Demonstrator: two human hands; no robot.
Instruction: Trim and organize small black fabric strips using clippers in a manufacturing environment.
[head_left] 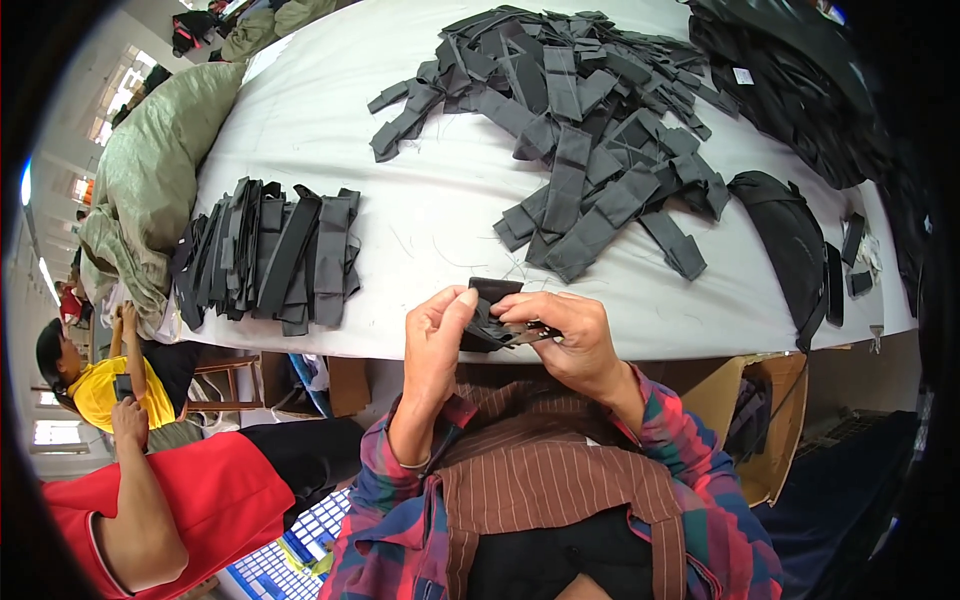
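Note:
At the table's near edge, my left hand pinches a small folded black fabric strip between thumb and fingers. My right hand is closed at the strip's other side, its thumb and forefinger on the cloth. Tucked in that same hand is a small metal tool that looks like thread snips, its blades toward the strip. The fingers partly cover the tool, so I cannot see whether its blades touch the cloth. Left of my hands, similar finished-looking strips lie side by side in a row.
A loose heap of dark fabric strips spreads over the far middle of the white table. Black bag and black cloth lie right. A green sack leans left; a cardboard box stands below right. People sit at left.

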